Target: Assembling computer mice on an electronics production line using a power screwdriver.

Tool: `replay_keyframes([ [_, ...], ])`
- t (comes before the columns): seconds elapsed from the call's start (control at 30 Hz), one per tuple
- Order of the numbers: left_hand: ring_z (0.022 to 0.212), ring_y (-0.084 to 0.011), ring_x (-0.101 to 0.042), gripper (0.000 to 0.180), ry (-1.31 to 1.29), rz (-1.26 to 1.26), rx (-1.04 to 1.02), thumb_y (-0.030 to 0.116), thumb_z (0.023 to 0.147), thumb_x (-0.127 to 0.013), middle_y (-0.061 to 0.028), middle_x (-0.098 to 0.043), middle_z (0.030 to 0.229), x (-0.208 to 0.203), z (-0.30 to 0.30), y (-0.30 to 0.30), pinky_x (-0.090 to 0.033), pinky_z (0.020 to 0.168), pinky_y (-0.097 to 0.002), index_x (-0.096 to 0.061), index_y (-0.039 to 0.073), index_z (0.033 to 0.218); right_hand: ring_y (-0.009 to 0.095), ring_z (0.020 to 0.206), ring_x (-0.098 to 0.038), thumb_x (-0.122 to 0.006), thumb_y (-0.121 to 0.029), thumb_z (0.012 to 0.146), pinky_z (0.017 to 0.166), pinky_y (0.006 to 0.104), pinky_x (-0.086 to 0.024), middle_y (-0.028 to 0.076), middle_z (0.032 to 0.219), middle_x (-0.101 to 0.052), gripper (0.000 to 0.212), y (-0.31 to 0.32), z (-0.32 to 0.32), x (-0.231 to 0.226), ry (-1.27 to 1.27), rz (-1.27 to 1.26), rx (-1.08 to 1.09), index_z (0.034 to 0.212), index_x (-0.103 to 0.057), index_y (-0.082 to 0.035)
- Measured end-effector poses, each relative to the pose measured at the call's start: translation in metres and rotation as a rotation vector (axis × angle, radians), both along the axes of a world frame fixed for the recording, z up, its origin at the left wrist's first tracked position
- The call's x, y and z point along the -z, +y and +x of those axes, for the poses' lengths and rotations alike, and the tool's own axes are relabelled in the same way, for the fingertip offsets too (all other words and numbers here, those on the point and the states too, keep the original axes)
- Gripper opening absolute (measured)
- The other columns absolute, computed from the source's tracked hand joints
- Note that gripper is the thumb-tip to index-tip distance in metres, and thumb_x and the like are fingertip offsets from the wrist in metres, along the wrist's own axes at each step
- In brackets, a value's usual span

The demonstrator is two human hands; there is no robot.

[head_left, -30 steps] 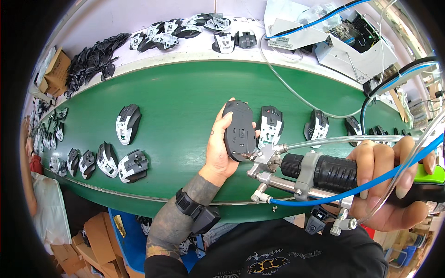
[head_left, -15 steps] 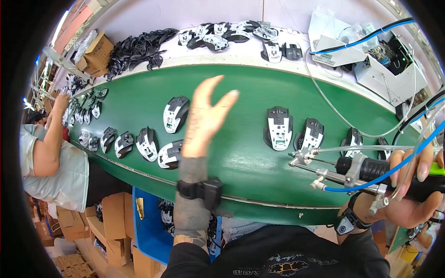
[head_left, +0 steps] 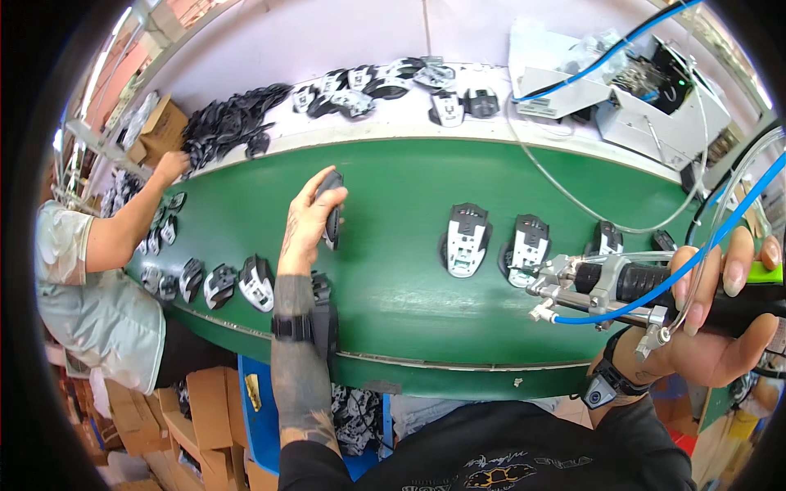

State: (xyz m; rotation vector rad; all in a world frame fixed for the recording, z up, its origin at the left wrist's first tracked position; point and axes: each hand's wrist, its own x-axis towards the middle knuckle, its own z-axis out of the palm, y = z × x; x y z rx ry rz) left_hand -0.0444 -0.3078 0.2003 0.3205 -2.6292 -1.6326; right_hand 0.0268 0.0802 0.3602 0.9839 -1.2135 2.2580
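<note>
My left hand has its fingers wrapped round a computer mouse with a dark top and white side, over the green work surface. Another mouse is partly hidden by my left forearm. At the right, my right hand grips a black powered screwdriver with metal fittings and a blue air hose. Its tip lies close to a white-and-black mouse; whether they touch I cannot tell. A similar opened mouse lies to the left of that one.
More mice line the near left edge. A co-worker's arm reaches toward a heap of black parts. Several mice stand on the white shelf. A white machine and a looping clear tube occupy the far right.
My left hand has moved left and closed on the mouse. The screwdriver has shifted slightly left with my right hand. The co-worker's arm has moved toward the black heap.
</note>
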Motion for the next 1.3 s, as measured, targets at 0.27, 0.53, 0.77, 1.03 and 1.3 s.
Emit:
replay_keyframes([
  [0.27, 0.095, -0.0278, -0.058, 0.052, -0.009, 1.566, 0.117, 0.042, 0.091, -0.049, -0.0142, -0.046, 0.131, -0.009, 0.035, 0.17, -0.052, 0.08, -0.0482, -0.041, 0.018, 0.136, 0.012, 0.062, -0.052, -0.053, -0.038, 0.095, 0.068, 0.0331, -0.043, 0.008, 0.104, -0.047, 0.053, 0.029, 0.002, -0.003, 0.072, 0.095, 0.055, 0.131, -0.035, -0.004],
  [0.53, 0.111, -0.0353, -0.055, 0.074, -0.095, 1.533, 0.344, 0.022, 0.077, -0.054, -0.0202, -0.035, 0.14, 0.007, 0.06, 0.206, -0.057, 0.079, -0.049, -0.025, 0.012, 0.144, 0.013, 0.066, -0.054, -0.049, -0.042, 0.096, 0.064, 0.032, -0.046, 0.008, 0.107, -0.047, 0.058, 0.026, -0.012, 0.0, 0.149, 0.111, -0.001, 0.137, -0.033, -0.003],
  [0.77, 0.093, -0.0277, -0.059, 0.079, -0.132, 1.554, 0.307, 0.018, 0.074, -0.057, -0.0216, -0.037, 0.138, 0.003, 0.061, 0.208, -0.057, 0.074, -0.0448, -0.023, 0.009, 0.145, 0.014, 0.065, -0.058, -0.053, -0.04, 0.095, 0.063, 0.0313, -0.046, 0.008, 0.108, -0.049, 0.059, 0.032, -0.012, 0.002, 0.167, 0.167, -0.036, 0.137, -0.034, -0.003],
  [1.03, 0.096, -0.0292, -0.06, 0.081, -0.166, 1.526, 0.393, 0.018, 0.074, -0.057, -0.0225, -0.038, 0.139, -0.001, 0.065, 0.205, -0.057, 0.074, -0.0425, -0.022, 0.007, 0.146, 0.014, 0.066, -0.059, -0.055, -0.038, 0.095, 0.063, 0.0311, -0.046, 0.008, 0.107, -0.051, 0.058, 0.036, -0.012, 0.001, 0.187, 0.225, 0.004, 0.137, -0.035, -0.004],
  [1.3, 0.099, -0.0294, -0.059, 0.079, -0.154, 1.523, 0.431, 0.018, 0.076, -0.057, -0.0219, -0.038, 0.138, -0.004, 0.064, 0.204, -0.057, 0.076, -0.0422, -0.023, 0.008, 0.146, 0.013, 0.065, -0.058, -0.06, -0.04, 0.092, 0.063, 0.0302, -0.045, 0.006, 0.109, -0.05, 0.056, 0.033, -0.009, -0.002, 0.141, 0.193, -0.02, 0.131, -0.038, -0.005],
])
